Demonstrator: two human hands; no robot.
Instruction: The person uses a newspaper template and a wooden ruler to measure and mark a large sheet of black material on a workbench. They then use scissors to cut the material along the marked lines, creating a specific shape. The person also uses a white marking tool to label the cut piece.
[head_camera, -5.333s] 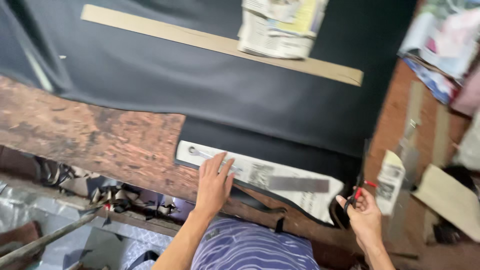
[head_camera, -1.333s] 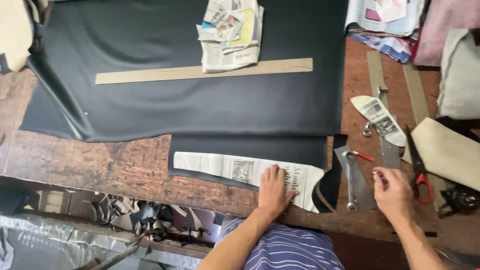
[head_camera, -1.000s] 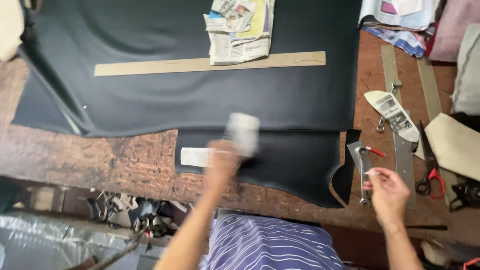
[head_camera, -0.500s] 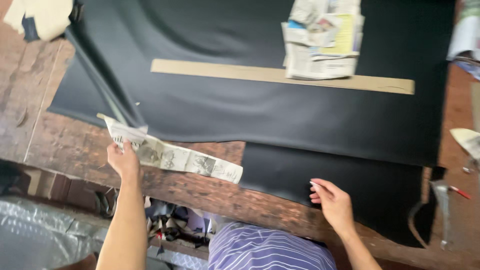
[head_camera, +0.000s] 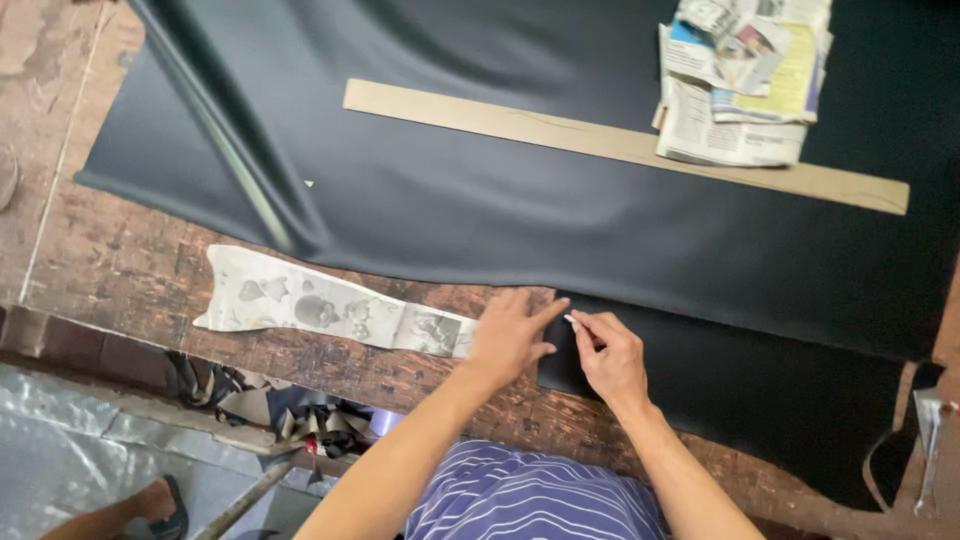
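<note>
Black sheet material (head_camera: 600, 220) covers most of the worn wooden desk (head_camera: 120, 280), with a separate smaller black piece (head_camera: 740, 390) lying along the near desk edge to the right.

A newspaper pattern strip (head_camera: 330, 308) lies flat on the bare wood. Its long axis runs left to right, tilted slightly downward toward the right, and its right end meets the left edge of the smaller black piece.

The left hand (head_camera: 505, 335) lies palm-down with fingers extended and close together, pressing on the right end of the strip; the fingertips reach the corner of the smaller black piece. The strip therefore extends to the left of this hand, away from the right hand.

The right hand (head_camera: 608, 355) rests on the smaller black piece, just beside the left hand and touching or nearly touching it. Thumb and forefinger are pinched on a small white marking piece (head_camera: 571, 320), apparently chalk, whose tip points at the piece's upper left corner. The right hand is nearer the black piece; the left is nearer the strip.

A long wooden straightedge (head_camera: 560, 135) lies farther back on the large sheet, roughly parallel to the strip, with folded newspapers (head_camera: 740, 85) resting on its right portion.
</note>
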